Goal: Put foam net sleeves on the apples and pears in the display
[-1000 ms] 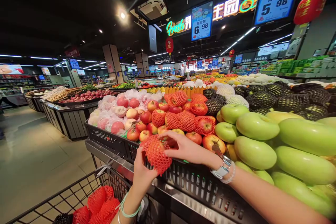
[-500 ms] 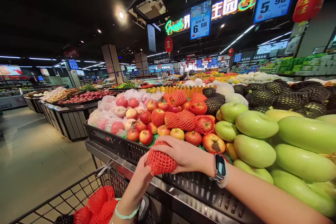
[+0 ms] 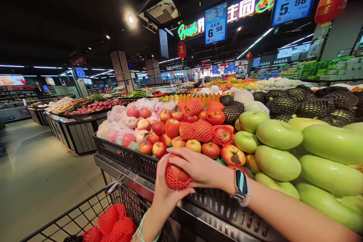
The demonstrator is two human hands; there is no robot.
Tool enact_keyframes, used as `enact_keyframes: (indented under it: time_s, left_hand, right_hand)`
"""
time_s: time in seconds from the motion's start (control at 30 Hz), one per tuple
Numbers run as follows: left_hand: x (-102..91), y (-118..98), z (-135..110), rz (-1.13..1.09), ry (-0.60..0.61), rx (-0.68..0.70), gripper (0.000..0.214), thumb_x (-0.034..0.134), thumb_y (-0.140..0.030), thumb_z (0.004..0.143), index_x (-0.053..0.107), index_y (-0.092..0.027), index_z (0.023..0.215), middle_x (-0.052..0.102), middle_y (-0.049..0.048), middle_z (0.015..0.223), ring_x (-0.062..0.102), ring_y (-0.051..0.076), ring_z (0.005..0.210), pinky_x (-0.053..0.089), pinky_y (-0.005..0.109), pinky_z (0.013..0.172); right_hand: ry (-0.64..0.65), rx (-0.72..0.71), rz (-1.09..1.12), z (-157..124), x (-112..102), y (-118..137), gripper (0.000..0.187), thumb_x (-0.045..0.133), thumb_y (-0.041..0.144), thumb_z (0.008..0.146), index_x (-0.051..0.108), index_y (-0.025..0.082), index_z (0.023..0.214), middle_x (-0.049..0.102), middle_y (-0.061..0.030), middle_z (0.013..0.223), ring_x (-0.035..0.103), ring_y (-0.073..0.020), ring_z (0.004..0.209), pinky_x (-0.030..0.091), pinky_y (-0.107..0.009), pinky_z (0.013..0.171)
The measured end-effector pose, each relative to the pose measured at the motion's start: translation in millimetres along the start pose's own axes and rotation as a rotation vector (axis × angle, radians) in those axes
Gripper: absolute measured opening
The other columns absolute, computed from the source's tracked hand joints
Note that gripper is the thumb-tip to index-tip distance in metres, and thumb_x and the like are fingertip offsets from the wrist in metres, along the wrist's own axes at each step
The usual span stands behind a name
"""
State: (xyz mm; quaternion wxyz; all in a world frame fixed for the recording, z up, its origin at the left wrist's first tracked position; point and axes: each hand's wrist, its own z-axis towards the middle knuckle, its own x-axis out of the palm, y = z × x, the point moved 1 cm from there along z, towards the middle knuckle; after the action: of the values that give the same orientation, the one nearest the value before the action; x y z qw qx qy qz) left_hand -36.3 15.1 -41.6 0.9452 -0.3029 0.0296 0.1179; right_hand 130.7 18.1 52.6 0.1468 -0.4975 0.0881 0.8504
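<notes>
A red apple (image 3: 177, 174) in a red foam net is held between both hands, just in front of the crate edge. My left hand (image 3: 163, 189) cups it from the left and below, its thumb reaching under the fruit. My right hand (image 3: 198, 166) curls over the top and right side, fingers wrapped on it. Netting covers the apple's lower part, while smooth red skin shows higher up. Behind the hands lie loose apples (image 3: 193, 145) and other apples in red nets (image 3: 202, 130). Green apples (image 3: 279, 134) fill the right side.
A black shopping cart (image 3: 85, 206) with red netted fruit (image 3: 120, 228) stands at the lower left. The black crate (image 3: 127, 157) rests on a metal-edged stand. Bagged apples (image 3: 119, 119) and black-netted fruit (image 3: 289, 104) lie farther back. Price screens (image 3: 215, 24) hang overhead.
My left hand has turned and moved right and up around the apple, its thumb now underneath. The net sits lower, baring more red skin. The right hand still holds the top.
</notes>
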Motion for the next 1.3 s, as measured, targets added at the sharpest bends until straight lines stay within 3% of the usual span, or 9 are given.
enact_keyframes:
  time_s: [0.23,0.37,0.53,0.63,0.7,0.83,0.97,1.1,1.3]
  left_hand:
    - [-6.1,4,4,-0.325,-0.247,-0.261,0.111,0.081,-0.07,0.045,0.041,-0.023,0.137,0.057,0.0154,0.133,0.053,0.039,0.126,0.052,0.048,0.098]
    - [-0.7,10,-5,-0.431,-0.17,-0.399,0.111,0.056,-0.09,0.05,0.042,-0.023,0.138,0.066,0.017,0.119,0.062,0.039,0.113,0.06,0.048,0.081]
    - [14.3,9,-10,-0.457,0.06,-0.461,0.108,0.05,-0.092,0.051,0.05,-0.023,0.135,0.066,0.0162,0.119,0.059,0.039,0.117,0.053,0.051,0.095]
    - [11.7,12,-2,-0.521,0.239,-0.447,0.11,0.037,-0.096,0.054,0.053,-0.022,0.134,0.064,0.0173,0.121,0.056,0.037,0.121,0.049,0.05,0.099]
    - [3.7,18,9,-0.499,0.201,-0.376,0.112,0.033,-0.097,0.054,0.052,-0.022,0.134,0.063,0.0171,0.123,0.054,0.036,0.123,0.044,0.049,0.104]
    - [-27.3,29,41,-0.372,-0.11,-0.271,0.106,0.023,-0.095,0.063,0.049,-0.02,0.133,0.067,0.0144,0.111,0.062,0.031,0.107,0.044,0.046,0.097]
    - [-84.0,22,63,0.036,-0.214,-0.286,0.052,0.033,-0.064,0.09,0.06,-0.021,0.102,0.058,-0.001,0.067,0.055,0.019,0.067,0.044,0.029,0.072]
    - [-150.8,11,64,0.657,-0.115,-0.482,0.029,0.047,-0.047,0.089,0.062,-0.024,0.082,0.057,-0.0042,0.064,0.054,0.018,0.068,0.036,0.022,0.063]
    - [-195.6,58,51,0.721,-0.017,-0.706,0.026,0.064,-0.032,0.083,0.059,-0.017,0.062,0.052,-0.0062,0.052,0.049,0.012,0.05,0.034,0.02,0.05]
  right_hand:
    - [-0.049,0.053,0.193,3,-8,-1,0.111,0.077,0.045,0.073,0.006,0.013,0.153,0.01,-0.0235,0.159,0.011,-0.0285,0.148,0.021,-0.046,0.119]
    - [0.042,0.212,0.411,6,-3,6,0.127,0.082,0.049,0.064,0.0,0.013,0.154,0.014,-0.0232,0.158,0.015,-0.03,0.148,0.02,-0.045,0.119]
    - [-0.055,0.433,0.594,7,-4,16,0.099,0.081,0.045,0.067,0.029,0.018,0.146,0.046,-0.0159,0.142,0.048,-0.0284,0.13,0.038,-0.042,0.11]
    - [-0.129,0.411,0.506,10,-10,18,0.081,0.08,0.041,0.07,0.04,0.019,0.137,0.054,-0.0117,0.132,0.055,-0.0257,0.118,0.044,-0.039,0.103]
    - [-0.231,0.342,0.396,13,-16,15,0.075,0.08,0.038,0.07,0.042,0.022,0.133,0.054,-0.0097,0.131,0.054,-0.0251,0.119,0.043,-0.04,0.104]
    - [-0.579,0.375,-0.011,9,-41,-11,0.064,0.071,0.026,0.081,0.04,0.025,0.136,0.045,-0.0109,0.136,0.044,-0.0249,0.129,0.035,-0.042,0.112]
    - [-0.526,0.669,-0.526,-2,-57,-49,0.062,0.06,0.011,0.083,0.041,0.02,0.142,0.035,-0.0186,0.143,0.035,-0.035,0.133,0.036,-0.051,0.11]
    - [-0.408,0.958,-0.694,-12,-49,-79,0.059,0.056,0.029,0.089,0.041,0.01,0.143,0.031,-0.0321,0.147,0.045,-0.0454,0.12,0.048,-0.06,0.087]
    - [-0.383,1.048,-0.792,-18,-35,-86,0.063,0.044,0.043,0.094,0.034,0.008,0.147,0.021,-0.0312,0.154,0.029,-0.0523,0.134,0.031,-0.077,0.092]
